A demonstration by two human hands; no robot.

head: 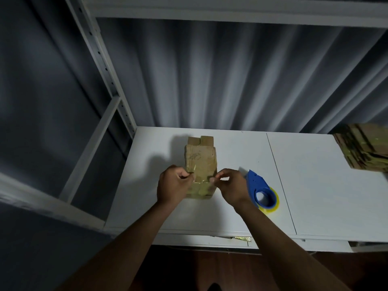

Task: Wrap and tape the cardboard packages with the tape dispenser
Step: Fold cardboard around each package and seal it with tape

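A brown cardboard package (200, 160) lies on the white table (315, 185), its near half covered in glossy yellowish tape. My left hand (173, 186) grips the package's left edge with curled fingers. My right hand (230, 184) pinches its right edge, with what looks like a strip of tape between the two hands. The blue tape dispenser (259, 189) with a yellow roll lies on the table just right of my right hand, and neither hand touches it.
A stack of taped cardboard pieces (365, 150) sits at the table's far right edge. A white metal shelf frame (100, 64) rises at the left and a shelf spans overhead. A grey curtain hangs behind. A scrap of tape (241, 239) sticks to the front edge.
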